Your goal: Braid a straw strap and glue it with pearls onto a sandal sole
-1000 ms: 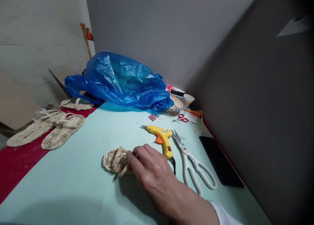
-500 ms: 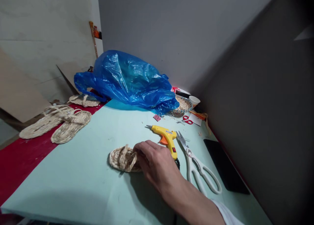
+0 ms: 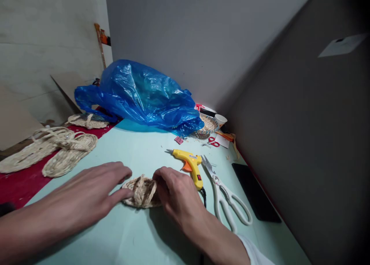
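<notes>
A small woven straw sandal (image 3: 141, 192) with braided straps lies on the pale green table in front of me. My right hand (image 3: 176, 192) is closed on its right end, fingers curled down and covering that part. My left hand (image 3: 101, 188) is at the sandal's left end, thumb and fingers apart, the thumb overlapping the edge. Whether that thumb presses on the straw, I cannot tell. Just beyond my right hand lies a yellow glue gun (image 3: 189, 161) with an orange trigger. White-handled scissors (image 3: 224, 195) rest to the right of it, blades pointing away.
A pair of larger straw sandals (image 3: 65, 151) lies on the red surface at left, another sandal (image 3: 86, 121) behind. At the back are a blue plastic bag (image 3: 141, 95), a woven basket (image 3: 209, 124), a paper cup (image 3: 220, 120) and red-handled scissors (image 3: 214, 142). A black flat object (image 3: 256, 192) lies right.
My left hand has come in from the left to the sandal's left end. My right hand stays closed on the other end. The whole view has shifted slightly.
</notes>
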The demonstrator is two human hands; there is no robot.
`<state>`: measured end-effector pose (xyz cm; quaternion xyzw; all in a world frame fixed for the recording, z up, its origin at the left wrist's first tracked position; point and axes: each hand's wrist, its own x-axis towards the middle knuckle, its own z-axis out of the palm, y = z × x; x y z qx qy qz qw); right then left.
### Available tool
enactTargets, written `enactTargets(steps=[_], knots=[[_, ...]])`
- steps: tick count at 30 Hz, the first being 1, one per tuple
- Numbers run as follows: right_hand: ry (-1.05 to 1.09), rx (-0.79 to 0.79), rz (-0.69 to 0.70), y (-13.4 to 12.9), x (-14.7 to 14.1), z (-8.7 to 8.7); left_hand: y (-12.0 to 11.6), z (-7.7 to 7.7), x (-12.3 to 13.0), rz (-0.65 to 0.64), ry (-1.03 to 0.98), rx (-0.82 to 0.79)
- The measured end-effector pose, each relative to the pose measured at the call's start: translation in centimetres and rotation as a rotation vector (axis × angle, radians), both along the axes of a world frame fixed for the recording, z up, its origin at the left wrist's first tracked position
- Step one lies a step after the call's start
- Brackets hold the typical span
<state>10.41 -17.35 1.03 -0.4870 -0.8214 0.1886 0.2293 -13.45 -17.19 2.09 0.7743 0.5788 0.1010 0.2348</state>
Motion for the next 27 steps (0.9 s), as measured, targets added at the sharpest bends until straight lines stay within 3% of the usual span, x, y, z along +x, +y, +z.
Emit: enactTargets(steps=[4,9,12,15,19,24,27], knots=[[0.093,0.019,-0.016,0.2,0.6,-0.6,2.2,0.8,3.4,-0.094,-0.001,-0.136],[0.220,0.056,-0.006,0.3,1.7,-0.4,4.1,1.4,4.8,-0.126,-0.136,-0.254],[0.326,0.155,-0.017,0.5,2.7,0.1,4.8,1.6,5.6,-0.115,-0.296,-0.328],[0.417,0.259,-0.051,0.6,3.7,0.6,5.0,1.1,6.6,-0.082,-0.556,-0.415],[0.483,0.250,-0.091,0.8,4.5,1.0,4.9,-0.1,8.0,-0.037,-0.800,-0.430],[0.483,0.369,-0.147,0.7,4.5,1.2,4.5,-1.4,8.7,0.108,-0.873,-0.501],[0.530,0.381,-0.179,0.4,4.4,1.2,3.8,-1.3,8.7,0.121,-0.843,-0.491]])
